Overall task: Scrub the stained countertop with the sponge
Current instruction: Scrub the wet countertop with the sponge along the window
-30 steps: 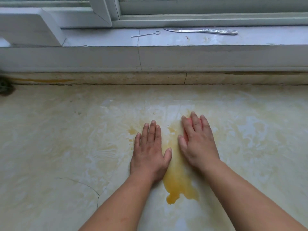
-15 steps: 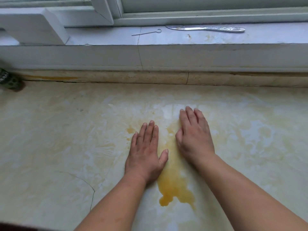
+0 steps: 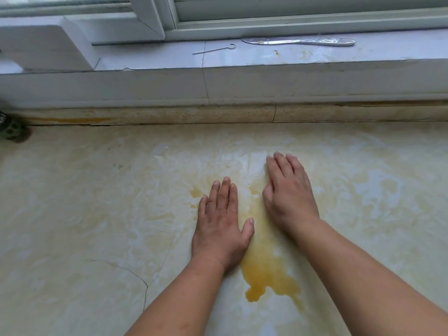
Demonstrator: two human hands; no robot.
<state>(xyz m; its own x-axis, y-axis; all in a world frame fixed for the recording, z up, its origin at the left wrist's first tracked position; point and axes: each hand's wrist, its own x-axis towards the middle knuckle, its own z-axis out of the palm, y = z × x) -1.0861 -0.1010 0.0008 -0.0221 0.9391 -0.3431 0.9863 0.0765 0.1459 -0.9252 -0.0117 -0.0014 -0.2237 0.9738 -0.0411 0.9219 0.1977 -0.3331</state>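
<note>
The pale marble-patterned countertop (image 3: 97, 214) carries a yellow-orange stain (image 3: 266, 270), pooled between my wrists and smeared thinly towards the window. My left hand (image 3: 220, 224) lies flat on the counter just left of the stain, holding nothing. My right hand (image 3: 288, 195) presses palm-down at the stain's far end, a little farther from me than the left. The sponge is hidden under this hand; only an earlier frame shows a pink edge between its fingers.
A raised stone ledge (image 3: 169, 115) and a white window sill (image 3: 266, 57) close off the far side. On the sill lie a flat metal blade (image 3: 300, 41) and a thin wire hook (image 3: 214, 49). A dark green object (image 3: 12, 129) sits far left. A crack (image 3: 135, 275) runs through the near-left counter.
My right hand has slid away from me towards the window, and the pink edge under its fingers no longer shows. My left hand has stayed flat in place.
</note>
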